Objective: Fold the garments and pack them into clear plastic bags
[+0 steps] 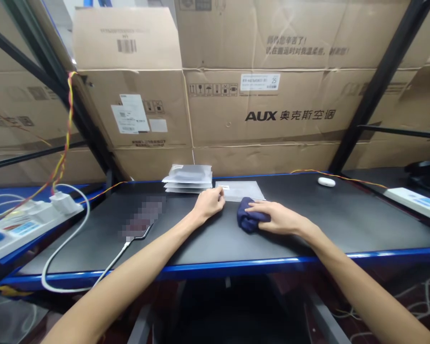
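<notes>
Our right hand (284, 217) has its fingers part curled round a bunched dark blue cloth (249, 217), which sits mid-counter (208, 243), at five o'clock from a flat translucent packet (245, 190). Our left hand (209, 203) has its fingers curled in at the packet's eight o'clock side; we cannot tell whether they pinch it. We do best to keep the cloth gathered in a light grip, and that packet steady, without creasing its film. A stack of packets (188, 177) sits close by at ten o'clock from our left hand, so small moves suit there. The blue front edge (236, 268) lies at six o'clock; counter surface extends from our right hand towards a white case (326, 182) at one o'clock.
</notes>
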`<state>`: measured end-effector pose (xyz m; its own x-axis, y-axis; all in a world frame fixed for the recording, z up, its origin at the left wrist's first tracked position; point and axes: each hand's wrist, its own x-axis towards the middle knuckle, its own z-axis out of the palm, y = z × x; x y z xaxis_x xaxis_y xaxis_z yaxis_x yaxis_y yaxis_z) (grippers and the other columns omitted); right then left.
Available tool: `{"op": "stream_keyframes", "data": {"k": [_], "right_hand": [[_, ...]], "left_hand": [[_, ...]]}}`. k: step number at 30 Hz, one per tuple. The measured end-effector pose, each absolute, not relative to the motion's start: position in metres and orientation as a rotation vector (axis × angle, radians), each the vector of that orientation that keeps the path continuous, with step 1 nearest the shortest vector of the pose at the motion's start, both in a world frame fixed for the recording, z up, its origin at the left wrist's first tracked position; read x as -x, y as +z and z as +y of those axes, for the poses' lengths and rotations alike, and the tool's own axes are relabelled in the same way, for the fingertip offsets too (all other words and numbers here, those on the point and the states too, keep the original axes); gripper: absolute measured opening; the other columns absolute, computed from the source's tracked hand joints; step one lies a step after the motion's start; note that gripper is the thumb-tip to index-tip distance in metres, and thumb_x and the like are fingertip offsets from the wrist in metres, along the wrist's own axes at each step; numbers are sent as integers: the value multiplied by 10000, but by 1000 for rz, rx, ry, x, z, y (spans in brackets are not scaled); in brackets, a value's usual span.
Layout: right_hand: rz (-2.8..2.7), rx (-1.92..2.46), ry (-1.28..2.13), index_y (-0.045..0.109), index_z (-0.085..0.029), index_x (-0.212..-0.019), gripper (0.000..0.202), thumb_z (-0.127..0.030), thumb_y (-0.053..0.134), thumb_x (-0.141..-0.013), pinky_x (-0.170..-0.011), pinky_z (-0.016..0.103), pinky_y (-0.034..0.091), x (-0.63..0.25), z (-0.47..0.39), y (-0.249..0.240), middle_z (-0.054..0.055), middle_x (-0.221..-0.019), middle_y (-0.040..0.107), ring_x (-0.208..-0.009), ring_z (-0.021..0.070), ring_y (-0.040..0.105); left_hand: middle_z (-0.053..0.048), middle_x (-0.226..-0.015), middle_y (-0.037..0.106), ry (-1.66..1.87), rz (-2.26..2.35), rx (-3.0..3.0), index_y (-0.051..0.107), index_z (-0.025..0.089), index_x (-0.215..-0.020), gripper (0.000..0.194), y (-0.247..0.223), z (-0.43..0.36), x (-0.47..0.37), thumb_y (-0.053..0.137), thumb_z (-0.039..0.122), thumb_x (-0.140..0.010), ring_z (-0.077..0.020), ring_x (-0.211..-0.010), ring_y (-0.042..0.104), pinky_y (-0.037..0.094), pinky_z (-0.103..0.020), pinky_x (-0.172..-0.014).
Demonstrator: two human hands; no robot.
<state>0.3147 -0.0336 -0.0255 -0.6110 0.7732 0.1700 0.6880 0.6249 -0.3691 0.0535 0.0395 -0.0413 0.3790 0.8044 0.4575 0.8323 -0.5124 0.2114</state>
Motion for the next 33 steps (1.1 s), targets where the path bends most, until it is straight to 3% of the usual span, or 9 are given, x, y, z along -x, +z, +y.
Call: {"op": "stream_keyframes", "data": {"k": [3, 8, 12, 23, 29, 33], "right_hand": [[-2528, 1171, 336, 641, -230, -1301, 522, -217, 604, -780, -1124, 438, 374, -314, -34, -25, 85, -1361, 621, -1336, 299, 496], [-2481, 1100, 305, 665, -246, -1240, 456, -195, 596, -792, -1057, 416, 444, -314, -33, -26, 66, -1283, 672, -1204, 281, 607], [-2379, 1035, 337, 655, -248, -1240, 447, -188, 587, -802, -1048, 392, 460, -316, -33, -27, 45, -1281, 678, -1167, 258, 637], [-2465, 869, 241, 613, -204, -1326, 502, -228, 605, -825, -1109, 461, 407, -294, -8, -36, 121, -1387, 595, -1291, 282, 543], [-2638, 955, 404, 504, -300, -1439, 599, -351, 625, -855, -1178, 503, 284, -294, 7, -32, 41, -1531, 445, -1474, 298, 261], [-2658, 1079, 400, 466, -316, -1464, 572, -441, 557, -914, -1185, 508, 258, -292, 10, -30, 44, -1562, 396, -1482, 303, 236]], "left_hand": [[-32, -890, 739, -856, -1427, 2621, 671, 216, -1035, 267, -43, 42, -52, 525, 128, -831, -199, -776, 688, 497, -271, -730], [-41, -997, 765, -934, -1290, 2710, 766, 212, -978, 334, -48, 49, -49, 520, 57, -815, -195, -852, 710, 527, -286, -856], [-39, -1046, 760, -921, -1273, 2716, 775, 214, -1002, 308, -50, 52, -48, 568, 82, -814, -214, -957, 709, 534, -314, -913], [-37, -1116, 737, -1045, -1167, 2785, 743, 212, -1110, 306, -48, 44, -53, 621, 153, -835, -189, -933, 699, 548, -279, -873], [-25, -1063, 751, -1157, -1165, 2914, 740, 218, -1091, 297, -48, 44, -50, 596, 147, -841, -165, -883, 705, 561, -263, -833], [-42, -918, 761, -1412, -1327, 2901, 709, 156, -1131, 315, -50, 45, -54, 597, 138, -837, -161, -809, 721, 577, -266, -832]]}}
